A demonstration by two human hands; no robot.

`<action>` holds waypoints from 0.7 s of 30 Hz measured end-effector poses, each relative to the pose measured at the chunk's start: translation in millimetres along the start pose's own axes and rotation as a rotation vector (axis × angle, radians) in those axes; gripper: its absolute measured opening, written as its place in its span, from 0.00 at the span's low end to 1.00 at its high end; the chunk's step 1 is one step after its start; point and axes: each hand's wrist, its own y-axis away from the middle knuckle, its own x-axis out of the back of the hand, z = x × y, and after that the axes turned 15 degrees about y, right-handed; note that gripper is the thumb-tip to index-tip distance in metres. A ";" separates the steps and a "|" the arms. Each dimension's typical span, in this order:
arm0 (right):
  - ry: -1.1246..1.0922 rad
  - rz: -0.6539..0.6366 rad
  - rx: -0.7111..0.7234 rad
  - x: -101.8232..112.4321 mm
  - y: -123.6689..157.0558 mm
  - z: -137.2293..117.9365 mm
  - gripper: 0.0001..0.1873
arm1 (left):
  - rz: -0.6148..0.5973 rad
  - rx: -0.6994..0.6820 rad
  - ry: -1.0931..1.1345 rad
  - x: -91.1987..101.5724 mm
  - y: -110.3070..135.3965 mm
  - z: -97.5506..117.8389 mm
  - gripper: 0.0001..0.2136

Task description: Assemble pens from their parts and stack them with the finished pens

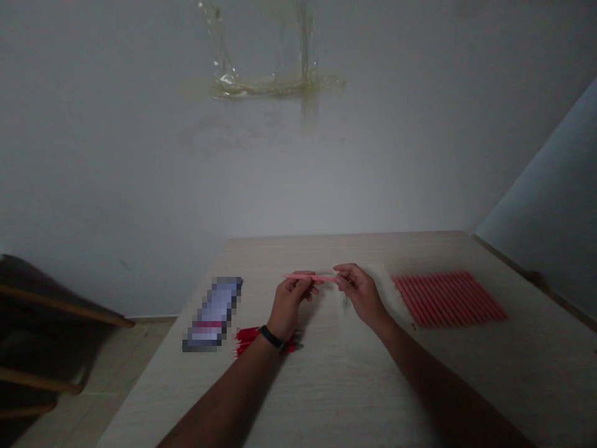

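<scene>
My left hand (pixel 291 305) and my right hand (pixel 361 295) hover over the table and pinch a thin pink stick (pixel 310 277) between them, one at each end of its visible middle. A dark band (pixel 273 337) circles my left wrist. Below that wrist lies a red, shredded-looking heap (pixel 247 340), partly hidden by the arm. To the right of my right hand, many pink sticks (pixel 450 298) lie side by side in a flat, slanted row. A pale sheet (pixel 361 330) lies under my right hand.
The light wood table (pixel 405 249) ends at a far edge against a grey wall (pixel 298 174), which has a yellowish stain. A pixelated flat object (pixel 212 314) lies at the left. A dark chair (pixel 41 323) stands on the tiled floor (pixel 125 367) beyond the table's left edge.
</scene>
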 end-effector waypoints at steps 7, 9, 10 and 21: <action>0.057 -0.042 0.085 4.4 3.8 -2.0 0.17 | 0.163 -0.022 0.111 5.5 -4.9 3.9 0.18; 0.066 -0.063 0.094 4.2 4.8 -2.5 0.17 | 0.167 -0.028 0.103 5.7 -5.2 3.0 0.18; 0.073 -0.068 0.097 4.2 5.1 -2.7 0.18 | 0.168 -0.034 0.094 5.9 -5.2 2.4 0.18; 0.134 -0.082 0.115 9.9 2.2 -2.5 0.19 | 0.191 -0.046 0.055 11.1 -7.6 1.9 0.20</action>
